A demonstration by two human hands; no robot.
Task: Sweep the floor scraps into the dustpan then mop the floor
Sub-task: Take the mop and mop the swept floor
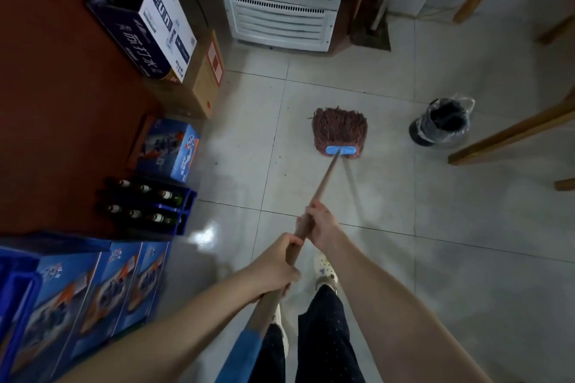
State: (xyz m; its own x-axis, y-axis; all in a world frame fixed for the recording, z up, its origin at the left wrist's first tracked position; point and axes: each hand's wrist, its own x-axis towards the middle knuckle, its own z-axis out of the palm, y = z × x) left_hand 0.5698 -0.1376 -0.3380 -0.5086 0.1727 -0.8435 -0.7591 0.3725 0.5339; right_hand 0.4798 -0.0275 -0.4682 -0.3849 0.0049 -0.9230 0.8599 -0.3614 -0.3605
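A person mops a pale tiled floor [466, 258] with one string mop [339, 134], both hands on its wooden handle [320, 188]. The right hand [320, 225] is curled round the handle farther forward; the left hand [273, 267] grips it nearer the body, just behind the right. The handle's long axis runs from the person's waist at bottom centre up and slightly right. The reddish-brown mop head lies flat on the tiles in the middle of the room. A blue clamp [340, 150] holds the strings, and the fringe points away from the person toward a white display cooler [280, 22] at the far wall.

To the right of the mop head, well apart from it, stands one dark bin [441, 123] lined with a clear plastic bag; what it holds cannot be made out. Along the left wall, one blue crate [183, 205] carries six bottles [168, 195] standing upright in two rows of three. Beside it stand three matching blue cartons [93, 289] in a row, with a fourth [172, 149] beyond the crate. One open-topped blue-and-white carton [155, 19] rests on one brown carton [205, 84]. One white clog [325, 270] shows below the hands.
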